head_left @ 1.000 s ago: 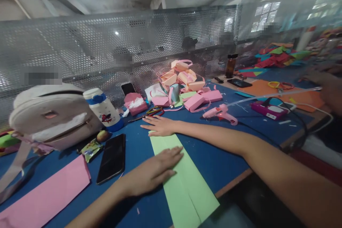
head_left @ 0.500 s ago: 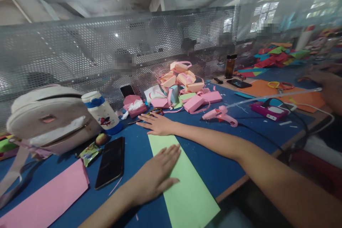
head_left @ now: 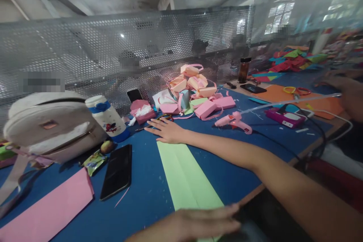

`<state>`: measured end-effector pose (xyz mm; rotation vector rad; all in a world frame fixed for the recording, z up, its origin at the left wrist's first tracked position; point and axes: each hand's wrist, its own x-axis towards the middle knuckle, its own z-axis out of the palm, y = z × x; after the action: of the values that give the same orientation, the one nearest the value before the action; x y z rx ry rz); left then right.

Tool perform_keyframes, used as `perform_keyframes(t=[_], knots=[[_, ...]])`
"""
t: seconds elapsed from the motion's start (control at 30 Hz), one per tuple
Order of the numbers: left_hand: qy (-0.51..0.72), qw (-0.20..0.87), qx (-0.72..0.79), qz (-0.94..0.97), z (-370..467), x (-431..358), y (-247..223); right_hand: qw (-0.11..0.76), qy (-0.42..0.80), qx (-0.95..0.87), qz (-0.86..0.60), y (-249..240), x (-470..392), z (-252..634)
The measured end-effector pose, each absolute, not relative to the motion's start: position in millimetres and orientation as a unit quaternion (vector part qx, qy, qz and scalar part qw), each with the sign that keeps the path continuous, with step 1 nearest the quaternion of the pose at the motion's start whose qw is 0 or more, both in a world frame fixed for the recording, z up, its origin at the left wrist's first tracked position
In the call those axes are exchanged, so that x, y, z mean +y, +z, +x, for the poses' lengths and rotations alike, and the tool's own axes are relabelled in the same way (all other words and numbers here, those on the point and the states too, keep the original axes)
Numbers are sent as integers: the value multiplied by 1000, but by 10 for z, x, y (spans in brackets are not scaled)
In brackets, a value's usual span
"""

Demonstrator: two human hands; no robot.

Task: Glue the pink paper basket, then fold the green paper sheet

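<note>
the step in hand looks like smoothing the green paper (head_left: 190,177), which lies lengthwise on the blue table top (head_left: 150,181) with a faint line along it. the right hand (head_left: 168,132) rests flat over its far end, fingers spread apart; the left hand (head_left: 205,221), blurred, lies across the near end, its fingers straight and close together, though whether it presses or hovers i cannot tell. neither is clamped on anything. the next move probably calls for keeping the far end pinned while the near end is squared and pressed evenly. scissors (head_left: 170,117) lie just beyond the right fingertips, the likeliest snag; a dark phone (head_left: 117,172) and pink paper (head_left: 51,206) sit off to the left, a pink glue gun (head_left: 235,121) beyond the right forearm, and folded paper boxes (head_left: 197,82) are heaped behind
</note>
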<state>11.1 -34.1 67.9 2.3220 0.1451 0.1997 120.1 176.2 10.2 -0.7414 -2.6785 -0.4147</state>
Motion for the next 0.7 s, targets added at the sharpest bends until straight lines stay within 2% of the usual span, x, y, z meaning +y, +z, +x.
perform_keyframes(t=[0.07,0.1,0.17,0.27,0.47,0.7], knots=[[160,353,127,913,5,-187,683,183,-138,-934,-274,157,1707,1204],[197,280,177,923,-56,-88,634,191,-133,-932,-280,203,1679,1205],[221,36,247,943,-180,118,477,204,-120,-926,-293,326,1621,1211],[209,-55,268,939,-306,327,242,223,-90,-914,-327,505,1499,1245],[165,-88,271,944,-293,312,106,197,-21,-921,-335,365,1082,1513],[135,-53,292,946,-296,313,146,174,12,-921,-347,54,1001,1803]])
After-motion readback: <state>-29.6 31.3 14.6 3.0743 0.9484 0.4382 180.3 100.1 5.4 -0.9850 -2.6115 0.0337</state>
